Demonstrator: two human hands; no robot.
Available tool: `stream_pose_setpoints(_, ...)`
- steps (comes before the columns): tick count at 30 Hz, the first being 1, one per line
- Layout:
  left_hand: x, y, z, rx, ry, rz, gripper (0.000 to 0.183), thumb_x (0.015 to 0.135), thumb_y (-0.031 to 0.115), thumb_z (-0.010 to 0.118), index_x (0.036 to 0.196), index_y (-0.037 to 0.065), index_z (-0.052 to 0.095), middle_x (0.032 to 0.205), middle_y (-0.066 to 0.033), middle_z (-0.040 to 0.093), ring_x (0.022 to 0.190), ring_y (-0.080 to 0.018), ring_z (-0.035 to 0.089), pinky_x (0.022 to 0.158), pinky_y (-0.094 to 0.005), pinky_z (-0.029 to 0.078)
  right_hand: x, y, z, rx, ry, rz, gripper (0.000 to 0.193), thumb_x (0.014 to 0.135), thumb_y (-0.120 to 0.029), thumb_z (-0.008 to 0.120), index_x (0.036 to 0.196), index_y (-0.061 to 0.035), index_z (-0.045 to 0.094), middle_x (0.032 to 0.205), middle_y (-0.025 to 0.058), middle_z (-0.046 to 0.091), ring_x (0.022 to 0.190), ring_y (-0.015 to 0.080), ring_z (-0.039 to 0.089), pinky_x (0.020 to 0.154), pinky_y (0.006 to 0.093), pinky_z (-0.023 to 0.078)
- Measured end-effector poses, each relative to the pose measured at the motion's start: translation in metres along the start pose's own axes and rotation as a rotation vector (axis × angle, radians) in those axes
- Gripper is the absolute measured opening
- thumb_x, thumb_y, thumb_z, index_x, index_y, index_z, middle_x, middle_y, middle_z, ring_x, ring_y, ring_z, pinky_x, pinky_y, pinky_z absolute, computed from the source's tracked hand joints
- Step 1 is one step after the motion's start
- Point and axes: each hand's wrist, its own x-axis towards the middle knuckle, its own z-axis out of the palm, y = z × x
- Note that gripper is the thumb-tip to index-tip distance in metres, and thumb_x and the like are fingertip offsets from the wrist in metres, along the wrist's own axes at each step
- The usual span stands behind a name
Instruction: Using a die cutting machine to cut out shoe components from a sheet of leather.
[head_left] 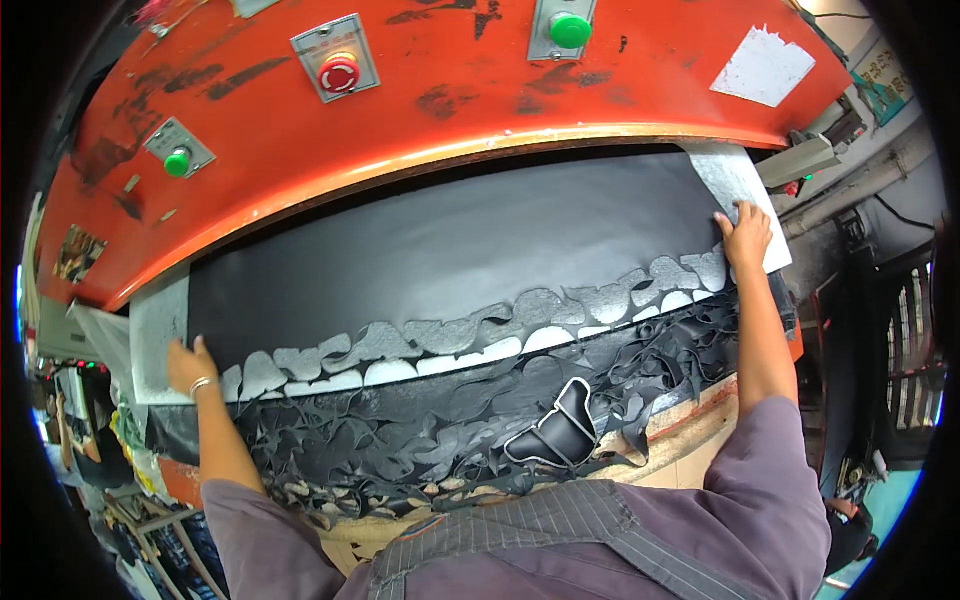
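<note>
A broad black leather-like sheet (450,250) lies on a pale cutting board (160,345) that reaches under an orange press. Its near edge is scalloped where shapes have been cut out. At the sheet's left edge rests my left hand (190,370), thumb apart from the fingers, partly over the board. My right hand (747,238) lies at the right edge, its thumb on the black sheet and its fingers spread over the board. A metal-rimmed cutting die (555,428) sits in front of the board, closer to me, away from both hands.
Tangled black offcuts (400,440) heap along the front ledge. On the orange press (450,90) are a red mushroom button (339,72), a large green button (571,31) and a smaller green button (178,163). A pipe (850,190) runs along the right.
</note>
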Motion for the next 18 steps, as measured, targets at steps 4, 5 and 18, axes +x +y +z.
stream_pose_setpoints(4,-0.045,0.067,-0.085,-0.422,-0.022,0.398,0.058,0.081,0.043,0.064,0.128,0.010,0.053,0.129,-0.0122,0.056,0.120,-0.0325,0.050,0.099,-0.0483,0.038,-0.021,-0.125,-0.089,0.633,0.201,-1.104,0.035,0.072,-0.010,0.067,0.107,-0.0075,0.062,0.110,0.0128,0.062,0.102,0.0325,0.058,0.087,0.0412,0.047)
stream_pose_setpoints(5,-0.067,0.059,-0.086,-0.312,-0.094,0.402,0.061,0.084,0.049,0.059,0.133,0.015,0.051,0.139,-0.0110,0.048,0.133,-0.0313,0.038,0.105,-0.0555,0.027,-0.050,-0.165,-0.132,0.762,0.073,-1.373,0.033,0.073,-0.012,0.065,0.105,-0.0093,0.063,0.108,0.0106,0.062,0.097,0.0299,0.060,0.083,0.0410,0.049)
stream_pose_setpoints(18,-0.167,-0.134,-0.140,-0.185,-0.877,0.053,0.068,0.084,0.058,0.054,0.138,0.016,0.046,0.154,-0.0089,0.026,0.143,-0.0340,0.019,0.114,-0.0522,0.016,-0.194,-0.125,-0.210,0.342,-0.895,-1.466,0.106,0.065,-0.062,0.073,0.143,-0.0040,0.033,0.135,0.0162,0.043,0.127,0.0326,0.038,0.098,0.0668,0.029)
